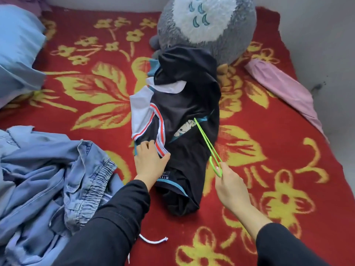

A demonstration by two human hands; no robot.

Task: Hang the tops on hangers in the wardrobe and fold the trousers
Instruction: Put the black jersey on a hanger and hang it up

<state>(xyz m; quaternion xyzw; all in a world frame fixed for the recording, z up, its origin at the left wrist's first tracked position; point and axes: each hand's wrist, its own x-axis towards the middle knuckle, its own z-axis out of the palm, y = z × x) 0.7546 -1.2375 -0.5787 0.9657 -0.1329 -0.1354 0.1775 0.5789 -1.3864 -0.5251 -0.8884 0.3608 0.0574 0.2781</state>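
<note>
A heap of blue denim clothes (48,179) lies at the left on the red flowered blanket (86,64), with a blue pillow (19,45) behind it. The left hand (149,162) rests flat on the near left part of the dark top (184,131), fingers fairly straight, thumb against the striped white sleeve. The top lies bunched lengthwise in the middle of the bed, its far end touching a grey plush toy (207,22). A green hanger (209,148) slants across the top's right side; its far end seems tucked under a fold. The right hand (228,187) pinches the hanger's near end. A pink cloth (284,89) lies far right.
</note>
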